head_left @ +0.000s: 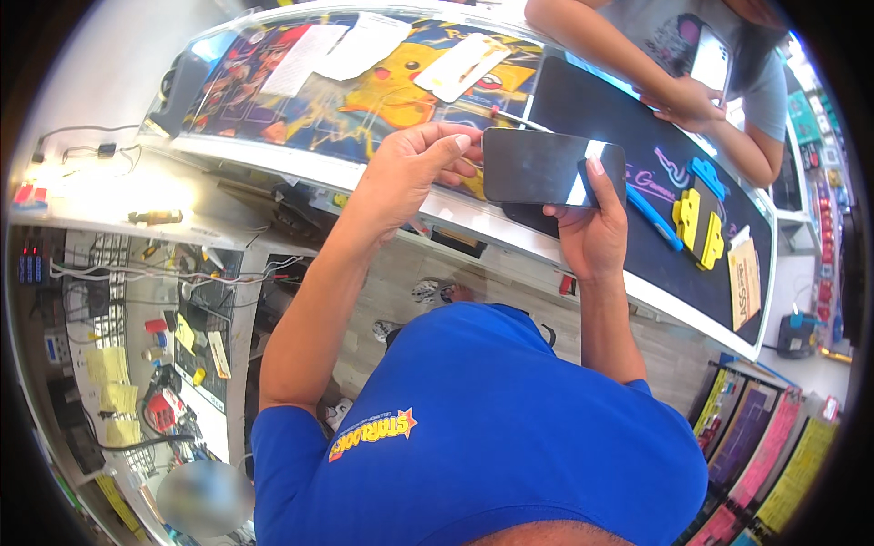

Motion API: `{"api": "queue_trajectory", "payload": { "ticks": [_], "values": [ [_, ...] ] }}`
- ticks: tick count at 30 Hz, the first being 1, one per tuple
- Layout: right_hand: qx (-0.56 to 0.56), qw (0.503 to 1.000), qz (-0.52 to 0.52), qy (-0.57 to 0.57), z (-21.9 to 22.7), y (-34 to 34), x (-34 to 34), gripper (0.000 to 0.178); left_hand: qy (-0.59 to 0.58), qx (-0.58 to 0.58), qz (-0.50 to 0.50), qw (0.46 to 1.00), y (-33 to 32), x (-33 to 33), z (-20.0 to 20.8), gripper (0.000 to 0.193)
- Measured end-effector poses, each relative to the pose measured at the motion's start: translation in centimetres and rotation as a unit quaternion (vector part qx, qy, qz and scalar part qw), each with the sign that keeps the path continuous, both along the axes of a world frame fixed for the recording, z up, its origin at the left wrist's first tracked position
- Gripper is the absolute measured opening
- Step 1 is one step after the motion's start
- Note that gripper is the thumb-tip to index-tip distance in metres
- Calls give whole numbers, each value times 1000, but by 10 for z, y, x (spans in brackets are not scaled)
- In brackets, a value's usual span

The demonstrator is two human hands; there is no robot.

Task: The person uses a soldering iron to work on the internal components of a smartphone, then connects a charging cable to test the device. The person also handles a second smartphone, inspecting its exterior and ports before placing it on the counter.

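Observation:
A dark-screened smartphone point(535, 169) lies sideways above the counter's near edge. My right hand point(594, 226) grips its right end, the thumb laid over the glass and the fingers underneath. Bright reflections cross the screen near that thumb. At the phone's left end is my left hand point(408, 173), thumb and forefinger pinched together and the other fingers curled. Whatever that pinch holds, if anything, is too small or too clear to make out.
A colourful cartoon mat point(382, 105) with white papers point(364, 45) covers the counter's left part. On the black mat point(583, 100) are a blue pen-like tool point(654, 218), a yellow clamp point(699, 227) and a brown packet point(744, 284). Across it, a person's forearms point(692, 105) rest beside another phone point(710, 62).

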State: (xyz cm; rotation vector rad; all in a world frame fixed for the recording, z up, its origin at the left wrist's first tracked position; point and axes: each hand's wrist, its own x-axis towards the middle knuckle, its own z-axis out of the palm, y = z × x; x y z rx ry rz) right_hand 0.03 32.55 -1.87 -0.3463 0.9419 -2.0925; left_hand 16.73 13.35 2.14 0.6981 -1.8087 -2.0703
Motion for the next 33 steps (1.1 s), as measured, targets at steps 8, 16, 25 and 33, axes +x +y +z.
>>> {"api": "queue_trajectory", "payload": {
  "ticks": [8, 16, 25, 33],
  "values": [
    [22, 996, -73, 53, -4, 25, -11, 32, 5, 120, -41, 992, 13, -41, -9, 33],
    [57, 986, -99, 120, -1, 31, -9, 34, -41, 78, -73, 993, 7, -52, -9, 31],
    [98, 973, -131, 160, -1, 27, 0, 33, -138, -26, -79, 987, 3, -71, -11, 27],
    [90, 979, -131, 125, -2, 25, -5, 30, -155, -47, -63, 985, 9, -76, -7, 31]
  ]
}}
